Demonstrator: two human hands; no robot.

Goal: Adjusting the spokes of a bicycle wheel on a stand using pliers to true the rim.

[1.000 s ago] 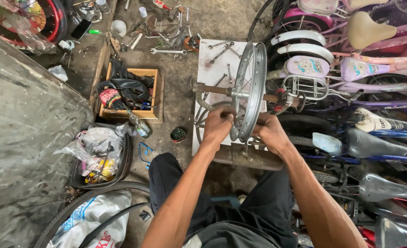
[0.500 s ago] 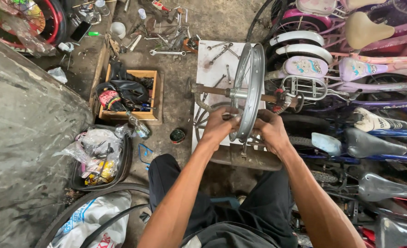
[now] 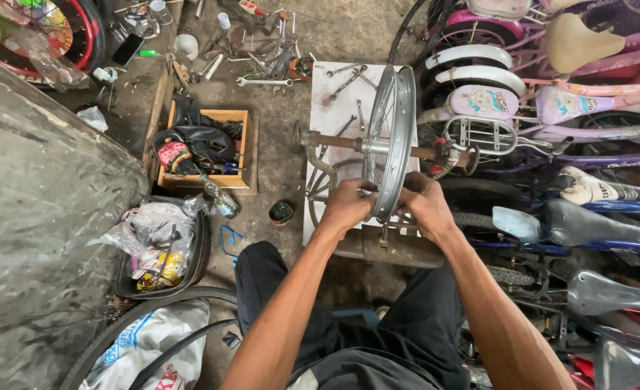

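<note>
Little has moved: two hands (image 3: 385,206) still grip one wheel rim (image 3: 396,137).

A bicycle repair workshop: a wheel rim (image 3: 392,137) sits on a stand, parked bicycles (image 3: 551,115) right of it, scattered spanners (image 3: 262,81) and a wooden parts box (image 3: 208,148) left.

A grey concrete floor (image 3: 276,130) carries everything. A white board (image 3: 334,94) lies flat on it with wrenches (image 3: 349,76) on top. Left of the board sits a wooden crate (image 3: 211,180); loose tools (image 3: 262,54) lie scattered towards the floor's far edge.
</note>
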